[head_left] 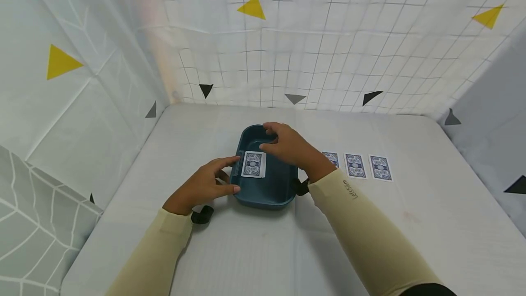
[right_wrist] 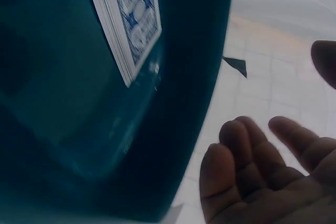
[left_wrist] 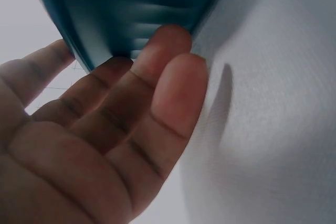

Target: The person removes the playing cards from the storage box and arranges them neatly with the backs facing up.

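Note:
A dark teal tray (head_left: 277, 188) sits on the white-covered table, with a stack of blue-backed playing cards (head_left: 253, 164) leaning by its left wall. My left hand (head_left: 203, 182) is at the tray's left side, index fingertip at the rim and thumb lower down. In the left wrist view, its relaxed fingers (left_wrist: 176, 90) lie along the tray's outer wall (left_wrist: 131, 3). Over the tray's far right part is my right hand (head_left: 289, 145), thumb and fingers apart and holding nothing. The right wrist view shows the stack's white edges (right_wrist: 113, 32) and the loosely bent right fingers (right_wrist: 218, 174).
To the right of the tray, three blue-backed cards (head_left: 355, 166) lie in a row, the leftmost partly behind my right wrist. White sheeting (head_left: 312, 49) with grid lines and triangular markers rises at the back and sides. Black straps (head_left: 202, 215) are on both wrists.

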Motion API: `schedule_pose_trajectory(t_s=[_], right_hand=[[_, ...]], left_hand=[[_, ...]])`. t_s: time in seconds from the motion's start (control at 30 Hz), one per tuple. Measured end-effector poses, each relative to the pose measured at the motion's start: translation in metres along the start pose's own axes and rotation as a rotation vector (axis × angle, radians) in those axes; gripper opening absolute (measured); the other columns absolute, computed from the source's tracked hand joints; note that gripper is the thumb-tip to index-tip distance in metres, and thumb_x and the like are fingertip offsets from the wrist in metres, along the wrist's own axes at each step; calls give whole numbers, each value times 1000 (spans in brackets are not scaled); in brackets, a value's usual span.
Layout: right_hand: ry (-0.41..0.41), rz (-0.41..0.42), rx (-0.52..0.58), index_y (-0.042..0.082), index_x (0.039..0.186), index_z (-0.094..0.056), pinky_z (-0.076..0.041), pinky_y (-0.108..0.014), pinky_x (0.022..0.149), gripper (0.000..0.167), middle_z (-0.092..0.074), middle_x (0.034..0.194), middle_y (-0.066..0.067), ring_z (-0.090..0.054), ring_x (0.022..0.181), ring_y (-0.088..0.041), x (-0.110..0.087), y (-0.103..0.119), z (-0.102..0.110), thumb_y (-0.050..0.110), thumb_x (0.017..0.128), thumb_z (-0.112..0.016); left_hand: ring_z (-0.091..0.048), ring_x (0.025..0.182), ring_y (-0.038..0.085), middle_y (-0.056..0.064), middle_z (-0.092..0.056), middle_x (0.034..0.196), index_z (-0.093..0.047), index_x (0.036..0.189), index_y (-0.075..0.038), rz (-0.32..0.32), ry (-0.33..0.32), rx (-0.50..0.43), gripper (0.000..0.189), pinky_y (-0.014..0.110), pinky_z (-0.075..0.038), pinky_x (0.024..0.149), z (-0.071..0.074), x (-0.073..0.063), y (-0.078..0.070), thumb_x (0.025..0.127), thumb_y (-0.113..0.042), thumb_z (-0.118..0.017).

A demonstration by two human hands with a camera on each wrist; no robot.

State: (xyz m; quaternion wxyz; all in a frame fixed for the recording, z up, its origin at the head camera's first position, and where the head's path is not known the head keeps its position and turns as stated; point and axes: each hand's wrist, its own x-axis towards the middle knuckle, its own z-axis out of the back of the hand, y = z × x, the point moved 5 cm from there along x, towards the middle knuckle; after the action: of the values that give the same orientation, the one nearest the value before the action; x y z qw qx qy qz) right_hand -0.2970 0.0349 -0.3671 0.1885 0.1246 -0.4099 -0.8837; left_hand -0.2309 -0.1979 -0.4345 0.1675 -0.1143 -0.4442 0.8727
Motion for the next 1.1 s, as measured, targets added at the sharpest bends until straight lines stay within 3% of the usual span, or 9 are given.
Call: schedule_pose_trajectory(t_s=[0.3, 0.5, 0.73, 0.93, 1.1], right_hand=[[20, -125, -87, 12, 164, -42, -46, -61, 115, 71, -51, 160, -18, -54, 143, -38, 9, -4, -24, 31, 102, -71], [35, -189, -153, 11, 163, -43, -50, -57, 111, 70, -56, 154, -18, -61, 133, -36, 12, -6, -35, 34, 102, -69], [61, -255, -187, 11, 163, -43, -46, -60, 115, 71, -52, 159, -16, -59, 134, -37, 12, -7, -45, 32, 101, -69], [95, -275, -213, 13, 164, -42, -47, -60, 114, 77, -48, 161, -18, -57, 133, -37, 17, -12, -52, 27, 97, -76], [115, -280, -318, 15, 164, -44, -49, -60, 112, 84, -43, 160, -22, -52, 134, -40, 21, -15, -60, 23, 91, -85]], left_hand=[[-66, 107, 22, 6, -52, 155, -43, 165, -20, -29, 17, -5, 85, 43, -60, 92, 1, -1, -1, 93, -33, -87], [-66, 107, 23, 7, -51, 156, -43, 165, -20, -26, 21, -12, 84, 44, -60, 93, 1, -2, -2, 93, -33, -86], [-66, 107, 21, 6, -52, 155, -43, 165, -21, -28, 26, 1, 84, 43, -60, 93, 1, -2, -1, 94, -35, -86], [-66, 106, 20, 5, -52, 154, -43, 165, -22, -39, 22, 0, 85, 42, -60, 92, 2, -2, 0, 94, -37, -86], [-65, 108, 21, 4, -52, 153, -43, 165, -23, -30, 27, -13, 85, 41, -60, 91, 2, -3, -1, 94, -36, -86]])
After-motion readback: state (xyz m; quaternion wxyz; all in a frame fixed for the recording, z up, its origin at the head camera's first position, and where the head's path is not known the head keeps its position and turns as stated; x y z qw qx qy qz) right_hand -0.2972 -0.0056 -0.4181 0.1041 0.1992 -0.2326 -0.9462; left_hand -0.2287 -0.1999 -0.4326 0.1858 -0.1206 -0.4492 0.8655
